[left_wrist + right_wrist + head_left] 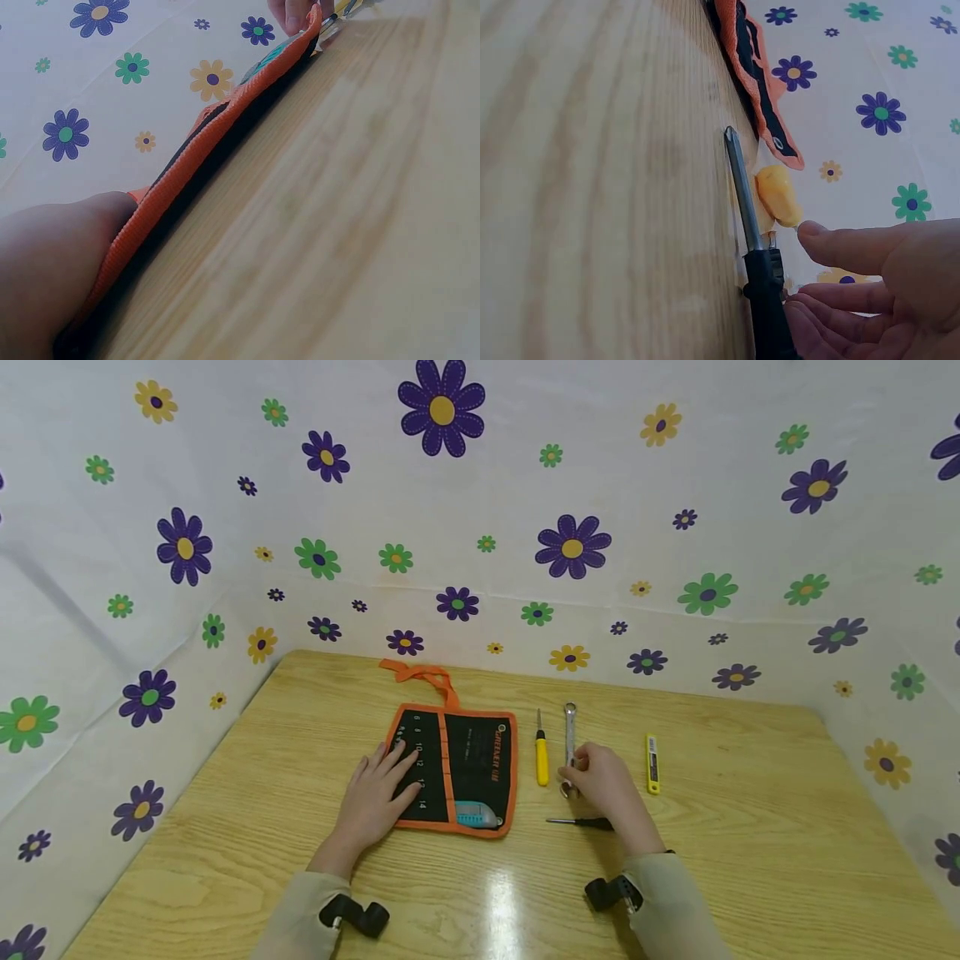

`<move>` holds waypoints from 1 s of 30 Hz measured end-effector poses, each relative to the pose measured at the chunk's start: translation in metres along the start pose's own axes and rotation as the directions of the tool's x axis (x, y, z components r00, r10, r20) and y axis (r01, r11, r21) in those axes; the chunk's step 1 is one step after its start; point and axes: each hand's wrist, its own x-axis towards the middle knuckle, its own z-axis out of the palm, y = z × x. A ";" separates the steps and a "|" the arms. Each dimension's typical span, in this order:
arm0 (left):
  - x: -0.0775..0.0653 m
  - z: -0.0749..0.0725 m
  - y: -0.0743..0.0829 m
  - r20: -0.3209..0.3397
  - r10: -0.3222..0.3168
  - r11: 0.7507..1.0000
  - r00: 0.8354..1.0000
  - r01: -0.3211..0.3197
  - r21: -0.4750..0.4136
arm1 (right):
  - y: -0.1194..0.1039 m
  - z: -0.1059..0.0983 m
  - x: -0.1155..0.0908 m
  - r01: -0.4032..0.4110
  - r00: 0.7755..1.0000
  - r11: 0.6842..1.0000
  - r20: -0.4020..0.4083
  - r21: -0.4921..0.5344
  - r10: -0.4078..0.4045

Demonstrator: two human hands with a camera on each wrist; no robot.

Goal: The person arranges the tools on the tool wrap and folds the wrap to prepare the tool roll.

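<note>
An orange-edged black tool pouch lies unrolled on the table, with numbered pockets along its left part. My left hand rests on the left side of the pouch, its fingers spread. A turquoise utility knife sits in the pouch's lower pocket. Right of the pouch lies a silver wrench, and my right hand has its thumb and curled fingers at the lower shank. A yellow-handled screwdriver lies just left of the wrench. Below that hand is a black-handled screwdriver, its shaft pointing left.
A small yellow box cutter lies to the right of my right hand. The pouch's orange tie strap trails toward the back edge of the wooden table. Flower-printed white sheeting hangs behind and at both sides.
</note>
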 end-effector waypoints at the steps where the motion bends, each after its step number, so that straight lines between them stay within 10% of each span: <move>1: 0.000 0.000 0.000 0.001 -0.001 1.000 1.000 0.001 -0.001 | 0.000 0.000 0.002 -0.015 1.000 1.000 0.005 0.002 0.015; 30: 0.000 0.001 0.001 0.000 -0.006 1.000 1.000 0.006 -0.014 | -0.004 0.003 0.017 -0.116 0.991 0.993 -0.063 -0.004 0.115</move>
